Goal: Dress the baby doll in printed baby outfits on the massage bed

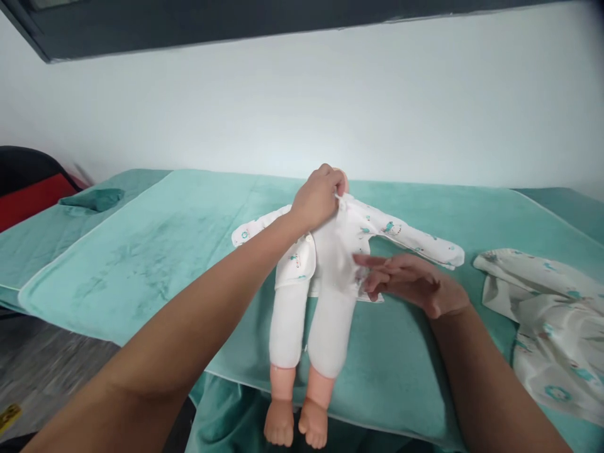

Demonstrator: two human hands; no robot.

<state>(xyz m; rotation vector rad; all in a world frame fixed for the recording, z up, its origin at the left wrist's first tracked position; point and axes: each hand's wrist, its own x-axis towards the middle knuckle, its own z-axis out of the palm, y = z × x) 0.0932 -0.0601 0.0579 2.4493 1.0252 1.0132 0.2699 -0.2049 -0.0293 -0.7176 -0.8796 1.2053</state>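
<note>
1 doll, 2 hnds, 1 jkt

Soft light brightens the white wall, while the right grip looks slightly blurred.

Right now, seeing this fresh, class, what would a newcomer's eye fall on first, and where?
Probably the doll, mid-picture, a white printed top about its torso, sleeves spread. The left hand is at its neck, the right hand open beside it. Crumpled printed cloth lies far right.
</note>
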